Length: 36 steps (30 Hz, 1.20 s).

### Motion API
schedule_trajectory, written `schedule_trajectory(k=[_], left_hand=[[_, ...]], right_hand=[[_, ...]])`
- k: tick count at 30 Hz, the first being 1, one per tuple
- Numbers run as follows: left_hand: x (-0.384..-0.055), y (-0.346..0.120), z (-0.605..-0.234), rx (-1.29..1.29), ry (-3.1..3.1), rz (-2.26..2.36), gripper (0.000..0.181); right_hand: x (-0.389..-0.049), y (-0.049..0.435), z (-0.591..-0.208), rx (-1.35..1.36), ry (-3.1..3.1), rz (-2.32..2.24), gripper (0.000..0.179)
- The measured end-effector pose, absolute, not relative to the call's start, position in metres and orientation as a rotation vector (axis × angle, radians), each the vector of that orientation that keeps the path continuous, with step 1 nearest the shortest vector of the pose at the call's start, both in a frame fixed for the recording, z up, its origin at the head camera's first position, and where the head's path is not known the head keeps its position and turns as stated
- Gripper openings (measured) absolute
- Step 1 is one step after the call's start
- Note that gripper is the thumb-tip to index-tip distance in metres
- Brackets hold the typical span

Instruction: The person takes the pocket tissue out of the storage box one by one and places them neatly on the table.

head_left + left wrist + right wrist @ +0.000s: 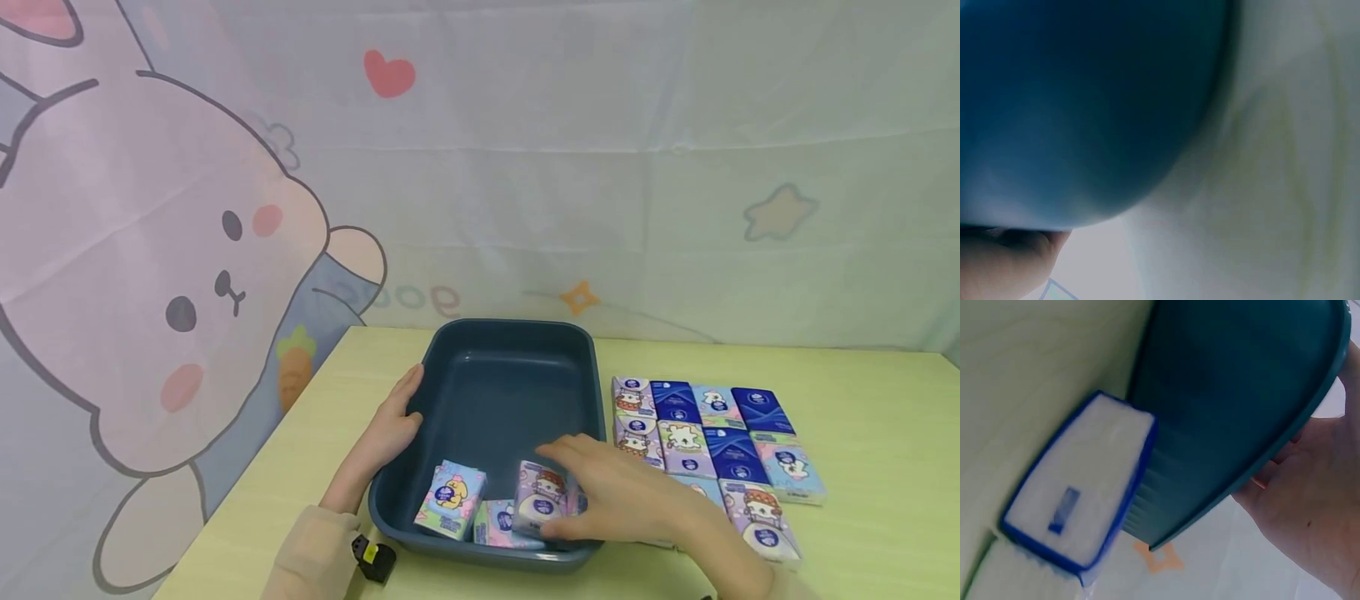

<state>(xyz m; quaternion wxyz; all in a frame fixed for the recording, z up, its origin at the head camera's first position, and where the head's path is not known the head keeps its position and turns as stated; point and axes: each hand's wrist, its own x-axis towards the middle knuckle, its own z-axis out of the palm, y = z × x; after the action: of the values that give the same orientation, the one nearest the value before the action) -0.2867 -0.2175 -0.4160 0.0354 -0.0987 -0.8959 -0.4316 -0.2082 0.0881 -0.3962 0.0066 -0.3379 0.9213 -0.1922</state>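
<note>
Pale green table, blue bin, tissue packs, black object

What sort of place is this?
Likely a staged tabletop filming corner: a creased cartoon-print cloth hangs behind a yellow-green table, which holds a dark blue tub and rows of small packs.

Bkgd: pale creased cloth w/ cartoon bunny, red heart, tan star, behind yel-grn tbl.

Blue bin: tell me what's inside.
Tissue packs at its near end, including a purple one in the right hand, which partly hides another pack. Whatever lies beneath them is covered.
</note>
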Motion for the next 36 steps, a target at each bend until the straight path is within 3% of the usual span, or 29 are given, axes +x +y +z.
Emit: schedule_trajectory(k=[36], left_hand=[[-0.286,-0.218,-0.416,-0.294,-2.762,-1.314,0.069]], right_hand=[[-0.215,0.075,-0.406,-1.065,2.901,-0.516,0.077]])
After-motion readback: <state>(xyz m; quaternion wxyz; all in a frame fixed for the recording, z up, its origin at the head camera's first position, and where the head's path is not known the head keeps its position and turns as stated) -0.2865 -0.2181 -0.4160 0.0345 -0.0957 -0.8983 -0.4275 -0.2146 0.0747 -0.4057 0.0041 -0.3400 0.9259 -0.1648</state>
